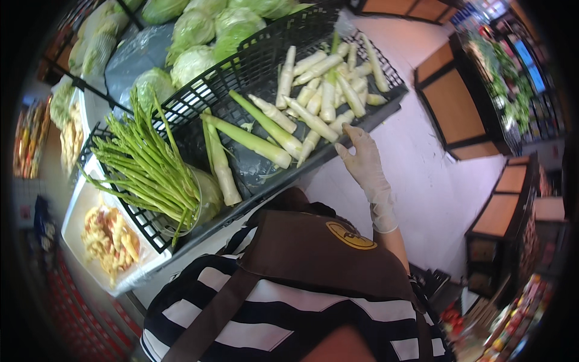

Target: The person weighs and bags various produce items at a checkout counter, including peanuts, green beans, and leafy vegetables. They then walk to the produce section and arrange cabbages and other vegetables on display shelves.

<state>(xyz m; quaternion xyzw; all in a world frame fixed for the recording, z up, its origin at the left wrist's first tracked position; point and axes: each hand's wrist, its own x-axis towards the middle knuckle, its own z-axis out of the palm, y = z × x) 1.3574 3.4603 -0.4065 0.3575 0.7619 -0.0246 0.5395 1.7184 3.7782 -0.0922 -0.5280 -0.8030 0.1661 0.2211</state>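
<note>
My right hand (363, 160), in a thin translucent glove, is beside the front edge of a black plastic crate (289, 178). Its thumb and index finger are apart, near the pale peeled shoots, with nothing seen between them; the other fingers are partly hidden. These shoots, which look like water bamboo (312, 120), lie piled at the crate's right end. Longer green-topped stalks (249, 140) lie spread in the middle. Towards the left, a bundle of green asparagus (144, 167) leans in a clear round container (208, 194). My left hand is out of view.
Wrapped lettuces or cabbages (194, 63) lie behind the crate's slatted wall. A white tray (154, 262) holding pale yellow pieces under film stands at the left. Wood-panelled produce stands (452, 104) are to the right, across a pale floor (420, 181). Red crates are at the lower left.
</note>
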